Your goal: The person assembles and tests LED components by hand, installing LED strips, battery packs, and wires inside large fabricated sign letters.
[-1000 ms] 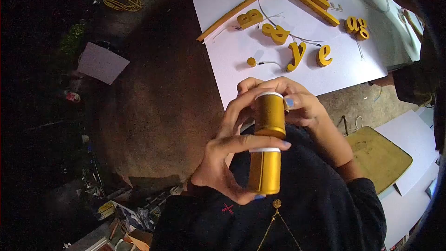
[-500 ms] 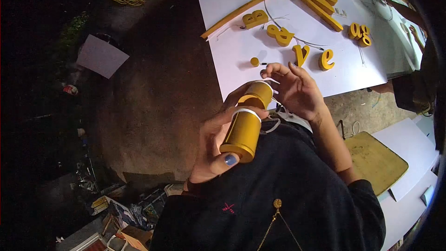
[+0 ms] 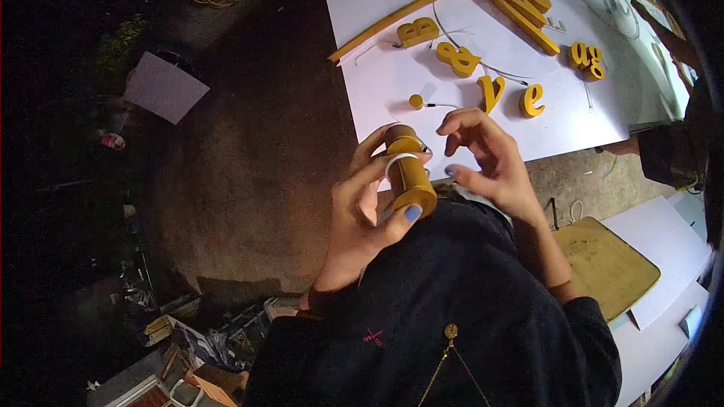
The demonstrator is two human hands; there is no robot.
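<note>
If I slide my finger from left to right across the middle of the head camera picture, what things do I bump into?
white sheet on the ground → left hand, with the gold tubes in its grip → right hand → yellowish board

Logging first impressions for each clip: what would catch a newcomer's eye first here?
The left hand grips two gold cylinders, set end to end, at the centre of the view, with the right hand open beside them. Above, gold letters lie scattered on a white board, bright against the dark floor.
</note>
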